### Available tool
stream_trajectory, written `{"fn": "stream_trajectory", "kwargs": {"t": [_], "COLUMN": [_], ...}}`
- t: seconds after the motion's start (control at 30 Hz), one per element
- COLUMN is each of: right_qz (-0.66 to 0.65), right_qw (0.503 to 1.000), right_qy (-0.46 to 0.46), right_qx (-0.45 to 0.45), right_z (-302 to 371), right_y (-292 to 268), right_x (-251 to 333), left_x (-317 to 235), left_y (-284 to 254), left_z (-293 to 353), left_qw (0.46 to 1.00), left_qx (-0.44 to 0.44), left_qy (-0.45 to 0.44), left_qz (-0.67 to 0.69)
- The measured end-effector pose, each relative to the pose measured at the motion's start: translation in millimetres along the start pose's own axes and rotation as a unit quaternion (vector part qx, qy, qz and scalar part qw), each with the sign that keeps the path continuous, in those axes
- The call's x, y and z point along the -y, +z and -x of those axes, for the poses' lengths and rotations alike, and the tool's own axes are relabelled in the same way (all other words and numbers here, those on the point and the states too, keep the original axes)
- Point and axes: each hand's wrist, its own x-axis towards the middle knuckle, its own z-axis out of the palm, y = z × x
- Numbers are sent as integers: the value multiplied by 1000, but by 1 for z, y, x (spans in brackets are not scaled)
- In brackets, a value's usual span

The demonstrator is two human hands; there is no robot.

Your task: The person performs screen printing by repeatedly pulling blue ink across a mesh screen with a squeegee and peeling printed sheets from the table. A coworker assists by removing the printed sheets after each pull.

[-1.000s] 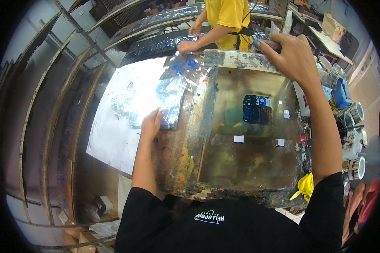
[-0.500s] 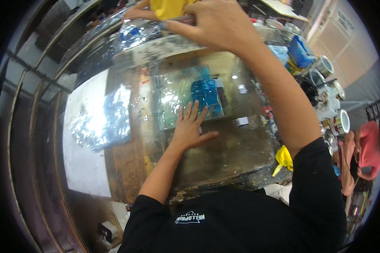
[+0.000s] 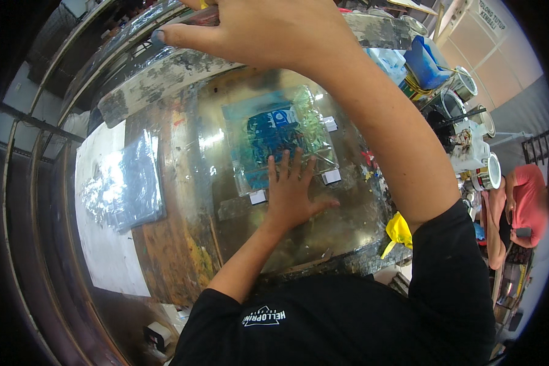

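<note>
Left hand (image 3: 290, 201): fingers spread, flat, grasping nothing; tips rest on the near part of the clear plastic sheet (image 3: 317, 143), palm short of it. Right hand (image 3: 256, 30): thumb outstretched, other fingers partly cut off; cannot tell whether they grip the dark reddish piece (image 3: 207, 17) beside them.

Sheet lies straight ahead of the left fingers, on the glossy panel (image 3: 314, 241) of the desk (image 3: 165, 250). Near square, no clear long axis; side edges run away from the person, far ends leaning left. Left hand is nearer.

Counts: sheet, 1; dark blue patch (image 3: 268, 131) within its outline, 1; small white tabs (image 3: 332, 177), 3 visible; plastic pile (image 3: 143, 189) on white board (image 3: 113, 256), 1; yellow cloth (image 3: 398, 230), 1; blue container (image 3: 426, 61), 1.
</note>
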Motion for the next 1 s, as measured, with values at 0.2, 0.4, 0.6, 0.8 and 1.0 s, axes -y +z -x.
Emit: {"fn": "stream_trajectory", "kwargs": {"t": [0.2, 0.4, 0.6, 0.8, 1.0], "right_qz": [14, 62, -28, -63, 21], "right_qw": [999, 996, 980, 924, 975], "right_qy": [-6, -34, -14, 105, 80], "right_qx": [-45, -57, 196, 362, 208], "right_z": [2, 53, 140, 196, 228], "right_y": [1, 50, 97, 129, 156], "right_x": [4, 3, 5, 22, 45], "left_x": [36, 93, 78, 97, 99], "left_y": [-76, -200, -119, -57, -54], "left_z": [8, 36, 86, 118, 118], "left_qw": [977, 736, 817, 935, 935], "left_qx": [-121, -307, -197, -191, -174], "left_qy": [-112, -148, -296, -282, -293], "left_qz": [136, 585, 454, 101, 93]}}
